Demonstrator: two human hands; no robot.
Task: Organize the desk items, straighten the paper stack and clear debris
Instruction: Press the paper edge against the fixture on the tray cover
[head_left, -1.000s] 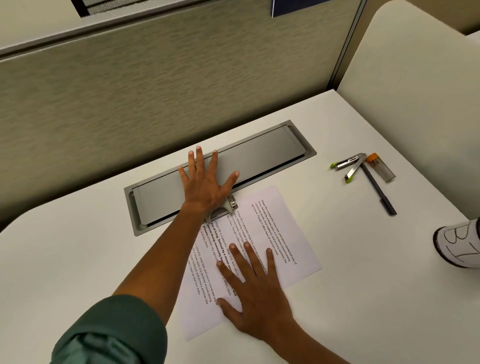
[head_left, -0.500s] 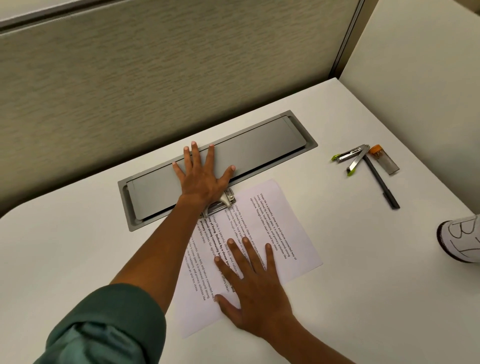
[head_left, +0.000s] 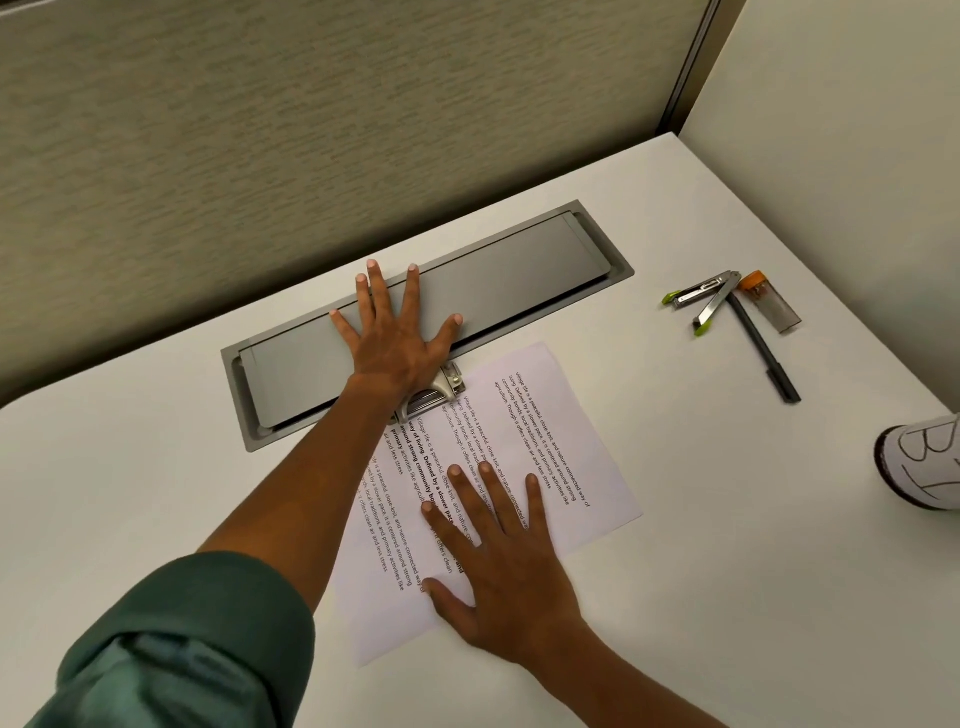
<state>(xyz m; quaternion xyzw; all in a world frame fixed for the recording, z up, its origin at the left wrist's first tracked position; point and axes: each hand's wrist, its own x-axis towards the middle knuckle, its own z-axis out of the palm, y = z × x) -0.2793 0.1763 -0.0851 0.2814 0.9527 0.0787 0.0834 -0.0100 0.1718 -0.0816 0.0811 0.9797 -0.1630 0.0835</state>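
In the head view, almost nothing has been moved since a second ago: the left hand (head_left: 395, 338) is still pressed flat, fingers spread, on the grey lid (head_left: 519, 270), and the right hand (head_left: 498, 561) is still laid flat on the paper (head_left: 561, 431), with nothing gripped by either. A metal stapler (head_left: 441, 389) is half hidden just under the left wrist, touching the paper's top edge. The paper is still crooked on the desk (head_left: 727, 571), so the straightening looks not yet done.

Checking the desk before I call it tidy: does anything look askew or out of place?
Yes. The paper lies rotated, not square to the desk edge. A metal tool sits half hidden under the left hand. The stapler is splayed open by the pen.
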